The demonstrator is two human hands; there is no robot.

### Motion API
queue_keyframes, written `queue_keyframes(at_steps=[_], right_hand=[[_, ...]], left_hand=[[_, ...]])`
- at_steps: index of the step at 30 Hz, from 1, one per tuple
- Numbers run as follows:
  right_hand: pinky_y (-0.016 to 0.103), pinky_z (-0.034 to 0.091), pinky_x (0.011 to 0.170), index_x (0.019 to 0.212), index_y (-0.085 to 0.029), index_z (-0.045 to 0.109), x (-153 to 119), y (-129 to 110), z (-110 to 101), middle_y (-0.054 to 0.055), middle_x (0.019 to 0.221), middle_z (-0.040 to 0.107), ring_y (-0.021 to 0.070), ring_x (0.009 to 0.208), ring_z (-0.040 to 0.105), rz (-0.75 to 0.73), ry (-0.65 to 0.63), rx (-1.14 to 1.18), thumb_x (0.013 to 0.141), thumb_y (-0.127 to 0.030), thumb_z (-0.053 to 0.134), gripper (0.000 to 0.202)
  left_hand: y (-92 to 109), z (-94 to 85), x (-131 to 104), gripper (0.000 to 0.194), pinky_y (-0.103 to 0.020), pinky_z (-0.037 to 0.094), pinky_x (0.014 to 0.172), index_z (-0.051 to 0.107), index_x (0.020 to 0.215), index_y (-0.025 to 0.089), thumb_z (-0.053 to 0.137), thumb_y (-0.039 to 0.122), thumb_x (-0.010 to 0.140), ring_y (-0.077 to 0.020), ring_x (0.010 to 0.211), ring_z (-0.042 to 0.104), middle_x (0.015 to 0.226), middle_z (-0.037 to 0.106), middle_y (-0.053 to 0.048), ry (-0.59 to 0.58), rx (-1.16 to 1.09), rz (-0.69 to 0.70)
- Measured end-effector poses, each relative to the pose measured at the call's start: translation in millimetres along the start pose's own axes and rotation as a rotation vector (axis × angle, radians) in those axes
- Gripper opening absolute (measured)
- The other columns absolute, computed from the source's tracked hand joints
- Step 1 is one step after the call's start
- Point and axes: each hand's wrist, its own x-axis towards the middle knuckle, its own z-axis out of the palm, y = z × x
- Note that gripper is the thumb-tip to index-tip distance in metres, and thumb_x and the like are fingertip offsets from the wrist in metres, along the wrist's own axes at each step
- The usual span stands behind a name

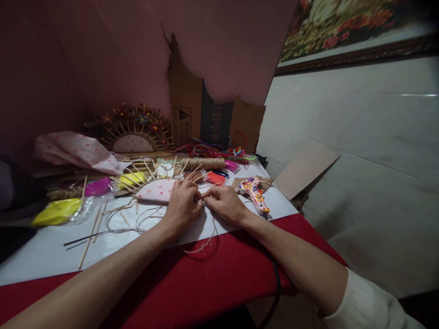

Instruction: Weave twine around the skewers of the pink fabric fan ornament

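My left hand (185, 201) is closed over the right end of a half-round piece (156, 189) covered in pink-dotted white fabric, with thin wooden sticks fanning out from its curved edge. Close beside it, my right hand (224, 203) pinches with thumb and forefinger at the same end. A thin strand of twine (213, 230) trails from beneath the right hand to the red cloth. The fingertips nearly meet, and they hide the exact pinch point. To the right of my right hand lies a flower-patterned glue gun (254, 194).
A twine roll (202, 163), loose sticks (91, 235) and yellow packets (58, 211) lie on white sheeting over a red cloth (219, 274). Behind stand a finished-looking stick fan (133, 142) and torn cardboard (187, 100). A black cord (276, 278) hangs at the front edge.
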Motion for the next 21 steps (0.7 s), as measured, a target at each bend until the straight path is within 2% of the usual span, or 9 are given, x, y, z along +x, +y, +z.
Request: queue_keyframes(at_steps=[9, 17, 21], right_hand=[[0.023, 0.037, 0.057, 0.069, -0.015, 0.068, 1.2, -1.5, 0.4, 0.001, 0.062, 0.064, 0.0109, 0.059, 0.053, 0.028, 0.014, -0.002, 0.074, -0.011, 0.053, 0.016], [0.023, 0.037, 0.058, 0.078, -0.015, 0.069, 0.1, -1.4, 0.1, 0.001, 0.064, 0.063, 0.0105, 0.059, 0.052, 0.015, 0.028, 0.022, 0.074, -0.01, 0.054, 0.017], [0.024, 0.039, 0.06, 0.075, -0.014, 0.068, 0.9, -1.8, -0.4, 0.002, 0.067, 0.066, 0.0115, 0.062, 0.055, 0.007, 0.028, 0.046, 0.075, -0.011, 0.053, 0.016]], left_hand=[[-0.1, -2.2, 1.2, 0.011, -0.04, 0.042, 0.081, 0.064, 0.065, 0.019, 0.06, 0.011, 0.071, -0.0228, 0.091, 0.047, 0.087, 0.06, -0.006, -0.013, -0.011, 0.011], [-1.1, 1.8, -0.1, 0.01, -0.041, 0.041, 0.082, 0.063, 0.065, 0.019, 0.059, 0.011, 0.07, -0.0235, 0.094, 0.047, 0.088, 0.059, -0.006, -0.009, -0.02, -0.005], [-3.7, 1.9, -0.1, 0.01, -0.041, 0.04, 0.083, 0.062, 0.065, 0.017, 0.058, 0.01, 0.07, -0.0231, 0.093, 0.047, 0.086, 0.058, -0.007, -0.013, -0.031, 0.007]])
